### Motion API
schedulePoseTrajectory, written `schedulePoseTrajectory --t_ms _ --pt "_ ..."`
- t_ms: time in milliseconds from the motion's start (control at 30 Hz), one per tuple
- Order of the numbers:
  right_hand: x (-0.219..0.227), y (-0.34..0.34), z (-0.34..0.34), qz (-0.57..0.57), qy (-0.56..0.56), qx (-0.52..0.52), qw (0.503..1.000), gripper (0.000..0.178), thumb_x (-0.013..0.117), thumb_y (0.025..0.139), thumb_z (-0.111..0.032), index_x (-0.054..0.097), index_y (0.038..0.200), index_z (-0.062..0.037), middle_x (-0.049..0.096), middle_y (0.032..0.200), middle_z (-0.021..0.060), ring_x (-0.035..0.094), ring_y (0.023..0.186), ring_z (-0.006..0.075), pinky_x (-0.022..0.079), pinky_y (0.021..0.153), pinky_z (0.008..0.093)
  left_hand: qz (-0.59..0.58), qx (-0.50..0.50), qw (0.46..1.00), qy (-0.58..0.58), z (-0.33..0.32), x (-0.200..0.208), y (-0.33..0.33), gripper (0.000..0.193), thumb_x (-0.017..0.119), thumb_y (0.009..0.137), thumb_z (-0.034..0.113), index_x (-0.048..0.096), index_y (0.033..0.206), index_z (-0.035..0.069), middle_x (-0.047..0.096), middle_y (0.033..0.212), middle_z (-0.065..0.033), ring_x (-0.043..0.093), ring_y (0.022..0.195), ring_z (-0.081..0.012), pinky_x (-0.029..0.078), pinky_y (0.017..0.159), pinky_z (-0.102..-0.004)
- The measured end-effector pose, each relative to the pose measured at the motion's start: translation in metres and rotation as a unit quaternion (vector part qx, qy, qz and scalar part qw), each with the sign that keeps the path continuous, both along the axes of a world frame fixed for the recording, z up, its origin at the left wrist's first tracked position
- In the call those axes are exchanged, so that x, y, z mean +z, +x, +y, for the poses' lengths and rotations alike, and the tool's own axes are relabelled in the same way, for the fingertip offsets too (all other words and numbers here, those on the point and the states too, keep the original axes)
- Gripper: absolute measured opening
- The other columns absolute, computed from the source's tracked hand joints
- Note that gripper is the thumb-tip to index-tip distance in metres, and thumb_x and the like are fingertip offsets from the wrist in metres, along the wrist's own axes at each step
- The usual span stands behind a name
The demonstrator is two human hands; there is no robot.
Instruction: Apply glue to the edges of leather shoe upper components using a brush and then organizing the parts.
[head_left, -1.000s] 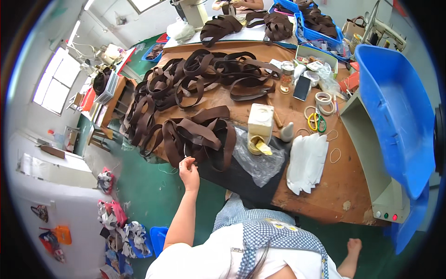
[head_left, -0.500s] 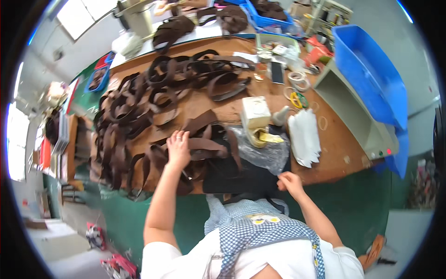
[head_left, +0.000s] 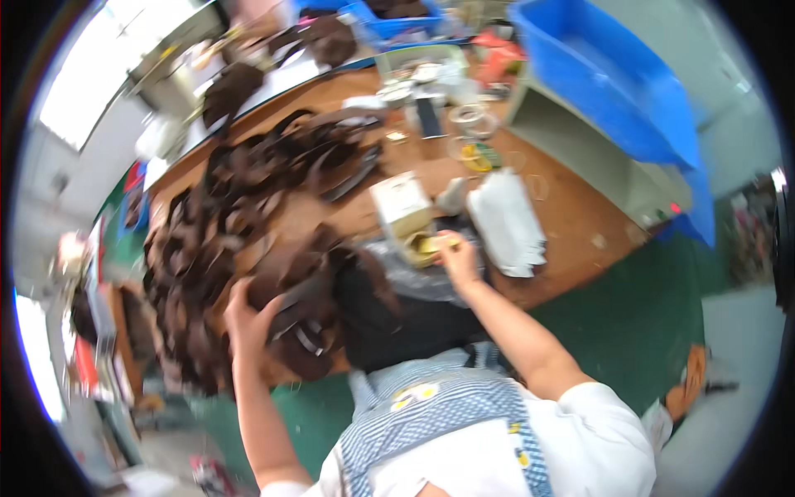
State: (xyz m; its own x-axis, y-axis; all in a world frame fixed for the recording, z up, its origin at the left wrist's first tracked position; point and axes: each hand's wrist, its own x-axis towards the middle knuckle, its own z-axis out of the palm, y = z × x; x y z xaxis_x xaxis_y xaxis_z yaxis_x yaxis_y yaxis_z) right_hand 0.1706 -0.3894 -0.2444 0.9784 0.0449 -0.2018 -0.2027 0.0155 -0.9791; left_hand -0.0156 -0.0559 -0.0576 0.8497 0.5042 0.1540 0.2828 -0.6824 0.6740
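At the left front of the table, my left hand (head_left: 251, 319) curls around a bunch of dark brown fabric strips (head_left: 290, 277), thumb apart from the fingers. The strips loop and overlap, and motion blurs them. My right hand (head_left: 455, 255) has its fingertips pinched together at the yellow roll (head_left: 422, 245). What sits between those fingertips is too small and blurred to name. This roll lies against a white box (head_left: 400, 203), on clear plastic film (head_left: 397, 269). Black cloth (head_left: 373, 327) lies at the table's front edge, just before my apron.
More brown strips (head_left: 186, 265) heap along the left side. White sheets (head_left: 505, 224), yellow-handled scissors (head_left: 478, 157), a phone (head_left: 430, 118) and tape rolls (head_left: 474, 121) are on the right. A blue bin (head_left: 613, 79) sits over a grey casing (head_left: 580, 157) at the table's right edge.
My right hand has moved up from the table's front edge to the yellow roll. My left hand has shifted left and nearer, bunching strips. The whole view has tilted.
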Motion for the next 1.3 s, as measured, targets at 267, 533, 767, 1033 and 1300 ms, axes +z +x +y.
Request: schedulePoseTrajectory --t_ms 267,533,767,1033,1300 --pt "0.014 -0.023 0.034 -0.192 -0.224 -0.018 0.955 0.020 0.063 0.092 -0.016 0.069 0.105 -0.0022 0.070 0.092 0.0126 0.069 0.078 0.0239 0.055 0.070 0.0342 0.103 -0.075 0.981 0.149 0.009 -0.083 -0.030 0.033 0.067 0.088 0.014 0.059 0.117 -0.001 0.063 0.115 -0.0227 0.061 0.106 -0.0400 0.049 0.088 -0.0434" --pt "0.032 -0.038 0.012 -0.265 -0.294 -0.051 0.917 0.021 0.057 0.096 -0.008 0.068 0.113 -0.0026 0.071 0.099 0.0105 0.068 0.076 0.0149 0.055 0.067 0.0291 -0.056 -0.029 0.997 0.038 0.007 -0.083 -0.008 0.024 0.064 0.089 0.007 0.059 0.111 0.002 0.060 0.103 -0.0164 0.061 0.096 -0.0328 0.051 0.084 -0.0394" --pt "0.038 -0.043 0.044 -0.184 -0.248 -0.073 0.948 0.023 0.056 0.099 -0.014 0.068 0.115 -0.0033 0.071 0.086 0.0062 0.065 0.067 0.0091 0.050 0.060 0.0246 0.107 -0.011 0.990 -0.093 0.055 -0.117 -0.035 0.045 0.074 0.084 0.027 0.056 0.117 0.001 0.059 0.107 -0.0151 0.058 0.102 -0.0305 0.047 0.091 -0.0396" --pt "0.046 -0.033 0.038 -0.231 -0.322 0.014 0.918 0.018 0.056 0.097 -0.010 0.067 0.107 0.0001 0.071 0.085 0.0104 0.068 0.063 0.0150 0.053 0.061 0.0284 0.198 -0.150 0.965 -0.090 0.062 -0.153 -0.014 0.040 0.076 0.074 0.012 0.060 0.109 0.001 0.060 0.093 -0.0148 0.058 0.094 -0.0319 0.049 0.083 -0.0413" --pt "0.055 -0.034 0.027 -0.198 -0.291 -0.014 0.936 0.017 0.056 0.096 -0.012 0.067 0.103 0.0000 0.071 0.085 0.0148 0.069 0.061 0.0205 0.053 0.058 0.0320 0.169 -0.036 0.935 -0.310 0.066 -0.135 -0.037 0.032 0.067 0.087 0.023 0.054 0.106 0.000 0.063 0.089 -0.0096 0.062 0.085 -0.0189 0.050 0.075 -0.0300"
